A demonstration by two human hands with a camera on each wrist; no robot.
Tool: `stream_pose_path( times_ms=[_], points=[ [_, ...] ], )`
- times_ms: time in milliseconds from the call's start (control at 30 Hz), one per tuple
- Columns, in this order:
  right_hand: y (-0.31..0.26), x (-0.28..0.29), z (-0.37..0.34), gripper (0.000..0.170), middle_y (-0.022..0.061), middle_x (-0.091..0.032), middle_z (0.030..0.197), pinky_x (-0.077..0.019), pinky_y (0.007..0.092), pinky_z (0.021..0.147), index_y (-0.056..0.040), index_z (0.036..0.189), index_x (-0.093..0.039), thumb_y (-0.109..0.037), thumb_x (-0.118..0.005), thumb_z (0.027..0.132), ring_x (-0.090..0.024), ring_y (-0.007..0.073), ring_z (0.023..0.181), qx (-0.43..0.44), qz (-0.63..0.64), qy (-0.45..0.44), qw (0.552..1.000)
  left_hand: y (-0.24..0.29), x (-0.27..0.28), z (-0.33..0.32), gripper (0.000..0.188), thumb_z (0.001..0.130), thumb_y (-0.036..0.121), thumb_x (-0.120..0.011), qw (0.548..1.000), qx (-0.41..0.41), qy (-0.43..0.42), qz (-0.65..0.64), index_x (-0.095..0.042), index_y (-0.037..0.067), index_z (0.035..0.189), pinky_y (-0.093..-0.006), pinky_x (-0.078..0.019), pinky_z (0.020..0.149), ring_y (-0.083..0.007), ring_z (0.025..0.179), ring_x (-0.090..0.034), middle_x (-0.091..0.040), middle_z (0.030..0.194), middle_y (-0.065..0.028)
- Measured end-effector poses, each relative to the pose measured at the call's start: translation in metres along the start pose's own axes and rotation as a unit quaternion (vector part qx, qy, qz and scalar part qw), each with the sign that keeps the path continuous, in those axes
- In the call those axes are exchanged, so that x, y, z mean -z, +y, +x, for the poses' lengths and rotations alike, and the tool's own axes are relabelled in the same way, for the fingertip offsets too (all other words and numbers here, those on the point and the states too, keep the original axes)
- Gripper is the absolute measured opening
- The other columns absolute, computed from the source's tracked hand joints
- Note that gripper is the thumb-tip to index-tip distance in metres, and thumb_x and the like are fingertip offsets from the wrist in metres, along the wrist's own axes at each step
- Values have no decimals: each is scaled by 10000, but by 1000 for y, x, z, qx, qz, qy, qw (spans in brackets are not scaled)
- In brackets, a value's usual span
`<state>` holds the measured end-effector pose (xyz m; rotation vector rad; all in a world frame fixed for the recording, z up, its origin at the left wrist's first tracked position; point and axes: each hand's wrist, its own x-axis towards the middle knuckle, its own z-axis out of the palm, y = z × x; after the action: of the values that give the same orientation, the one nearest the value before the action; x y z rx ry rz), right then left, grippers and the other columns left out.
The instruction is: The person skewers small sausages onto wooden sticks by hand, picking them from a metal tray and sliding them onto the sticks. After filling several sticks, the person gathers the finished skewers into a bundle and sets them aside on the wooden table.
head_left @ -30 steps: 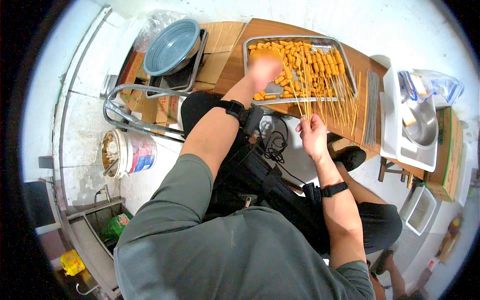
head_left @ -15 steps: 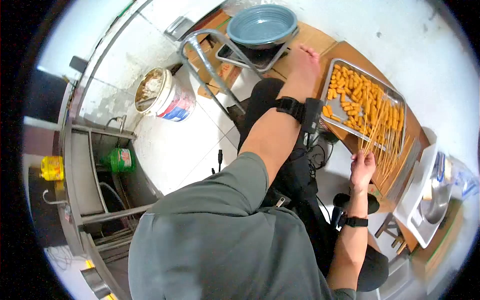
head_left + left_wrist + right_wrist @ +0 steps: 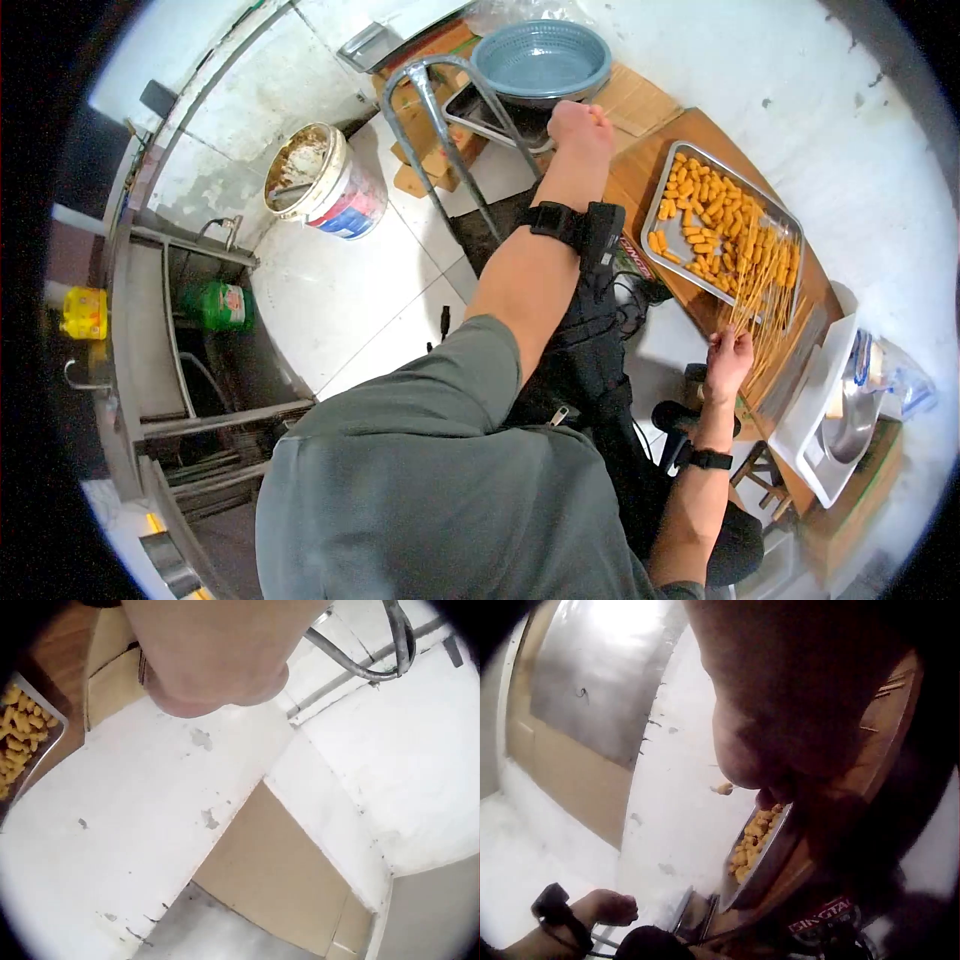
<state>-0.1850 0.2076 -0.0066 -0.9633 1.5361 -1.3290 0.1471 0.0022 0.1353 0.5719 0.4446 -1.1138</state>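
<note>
In the head view the left hand (image 3: 583, 128) is raised beside the blue basin, its fingers curled in, with a bit of orange food (image 3: 598, 113) showing at them. How many pieces it holds is hidden. My right hand (image 3: 728, 366) pinches thin wooden skewers at the near edge of the metal tray (image 3: 662, 190). Small orange pieces (image 3: 712, 205) fill much of that tray, and loaded skewers lie at its right side. One piece (image 3: 724, 789) shows beyond the right hand in the right wrist view, apparently at a skewer's tip.
A blue basin (image 3: 540, 60) sits on a dark tray behind a metal rail (image 3: 448, 140). On the floor at left stands a white bucket (image 3: 345, 190). The wooden table (image 3: 735, 150) runs along the wall, with a white tub (image 3: 800, 430) holding a steel bowl at its right end.
From over the tray, the left hand has moved left towards the basin, its fingers now curled. The head view has swung left; the right hand still holds skewers at the tray's near side.
</note>
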Motion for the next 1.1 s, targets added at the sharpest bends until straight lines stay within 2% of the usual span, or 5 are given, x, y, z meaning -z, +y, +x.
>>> stream_pose_path(
  times_ms=[133, 200, 233, 367, 1100],
  points=[
    [-14, -5, -2, 199, 7, -584, 658, -359, 220, 470, -51, 849, -538, -198, -526, 983, -455, 59, 518, -11, -75, -1, 997, -37, 19, 7, 115, 911, 17, -415, 976, 30, -133, 168, -456, 37, 1017, -351, -457, 761, -224, 781, -548, -532, 883, -93],
    [-17, -4, -5, 202, 11, -590, 661, -362, 223, 472, -41, 850, -545, -193, -525, 982, -457, 60, 520, -8, -66, -11, 998, -56, 30, 12, 171, 876, -41, -503, 908, 137, -347, 190, -447, 20, 1025, -402, -490, 879, -275, 900, -599, -560, 933, -126],
    [-21, -5, -5, 195, 10, -588, 660, -360, 222, 471, -42, 854, -546, -189, -528, 980, -452, 58, 518, -10, -68, -8, 998, -67, 33, 6, 247, 857, -50, -588, 902, 133, -347, 218, -446, 6, 1051, -430, -472, 991, -324, 1037, -598, -575, 1011, -164],
    [-31, -11, -13, 152, -2, -583, 678, -368, 225, 486, -48, 889, -555, -170, -523, 973, -443, 55, 528, -4, -27, -19, 999, -104, 40, -4, 198, 880, -13, -609, 852, 146, -384, 325, -498, -44, 1040, -395, -459, 1027, -327, 1113, -573, -578, 1108, -184],
    [-19, -11, -19, 205, 48, -631, 676, -458, 286, 576, -10, 867, -580, -195, -554, 952, -564, 116, 601, -8, -83, -27, 996, -157, 59, 10, 180, 968, 154, -515, 810, 228, -404, 359, -564, -2, 1043, -405, -475, 973, -283, 1108, -580, -607, 1150, -177]
  ],
)
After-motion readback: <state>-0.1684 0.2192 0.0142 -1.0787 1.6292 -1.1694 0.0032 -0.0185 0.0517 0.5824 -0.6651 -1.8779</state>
